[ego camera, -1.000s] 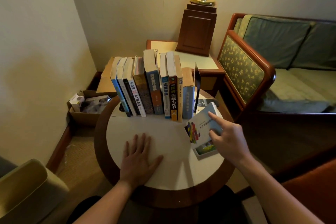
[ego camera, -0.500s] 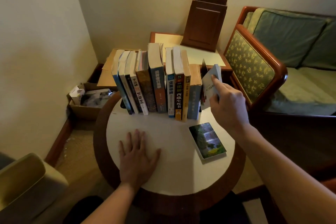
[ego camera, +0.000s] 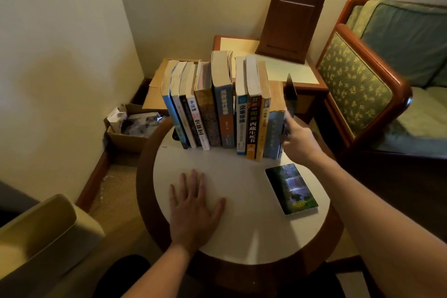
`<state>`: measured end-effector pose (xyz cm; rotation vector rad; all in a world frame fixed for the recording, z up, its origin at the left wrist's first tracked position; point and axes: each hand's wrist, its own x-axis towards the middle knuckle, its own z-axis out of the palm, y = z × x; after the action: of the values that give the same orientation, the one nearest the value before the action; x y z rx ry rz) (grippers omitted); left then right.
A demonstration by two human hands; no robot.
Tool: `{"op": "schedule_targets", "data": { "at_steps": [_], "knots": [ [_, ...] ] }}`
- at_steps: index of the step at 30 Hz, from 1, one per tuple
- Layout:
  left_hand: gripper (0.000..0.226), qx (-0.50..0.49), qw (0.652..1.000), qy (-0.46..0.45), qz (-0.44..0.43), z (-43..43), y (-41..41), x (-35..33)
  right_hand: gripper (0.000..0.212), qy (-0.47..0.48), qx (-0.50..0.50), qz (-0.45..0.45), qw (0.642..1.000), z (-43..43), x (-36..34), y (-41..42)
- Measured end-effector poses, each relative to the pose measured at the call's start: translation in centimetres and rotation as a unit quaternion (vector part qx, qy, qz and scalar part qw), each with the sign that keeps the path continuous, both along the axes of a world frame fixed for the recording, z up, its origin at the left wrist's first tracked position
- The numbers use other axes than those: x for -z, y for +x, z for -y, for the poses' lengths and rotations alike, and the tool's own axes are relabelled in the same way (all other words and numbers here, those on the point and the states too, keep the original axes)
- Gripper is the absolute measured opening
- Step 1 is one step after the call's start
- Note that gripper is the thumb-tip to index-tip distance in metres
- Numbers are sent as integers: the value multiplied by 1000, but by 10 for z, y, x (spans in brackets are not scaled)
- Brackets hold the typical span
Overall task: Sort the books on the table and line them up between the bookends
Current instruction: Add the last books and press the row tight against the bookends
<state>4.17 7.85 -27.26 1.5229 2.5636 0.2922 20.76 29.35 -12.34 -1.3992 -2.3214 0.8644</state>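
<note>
Several books point(ego camera: 225, 109) stand upright in a row at the back of the round white table point(ego camera: 242, 225). A black bookend point(ego camera: 291, 94) closes the row's right end, and the dark foot of another bookend point(ego camera: 174, 136) shows at the left end. My right hand point(ego camera: 302, 145) pinches a thin pale book point(ego camera: 285, 128), which stands edge-on between the last light-blue book point(ego camera: 273, 133) and the right bookend. My left hand point(ego camera: 193, 208) lies flat on the tabletop, fingers spread. A green book with a waterfall cover point(ego camera: 291, 189) lies flat at the table's right.
A side table point(ego camera: 242, 46) carrying a wooden lamp base point(ego camera: 290, 24) stands behind the books. Right of it is a sofa with a wooden armrest point(ego camera: 362, 80). Open cardboard boxes point(ego camera: 130, 133) sit on the floor at the left, and a padded chair point(ego camera: 36, 237) at lower left.
My right hand lifted the thin pale book off the green one, carried it up and back, and set it upright at the row's right end. My left hand stayed flat.
</note>
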Motion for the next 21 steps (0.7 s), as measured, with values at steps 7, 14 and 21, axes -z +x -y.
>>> {"op": "schedule_targets", "data": {
  "at_steps": [7, 14, 21],
  "knots": [
    [93, 5, 1000, -18, 3, 0, -2, -1, 100, -22, 39, -25, 999, 5, 22, 6],
    [88, 65, 997, -35, -4, -10, -6, -2, 87, 84, 67, 14, 994, 26, 71, 28],
    [92, 62, 997, -38, -13, -12, -7, 0, 86, 46, 80, 308, 947, 40, 103, 39]
  ]
}}
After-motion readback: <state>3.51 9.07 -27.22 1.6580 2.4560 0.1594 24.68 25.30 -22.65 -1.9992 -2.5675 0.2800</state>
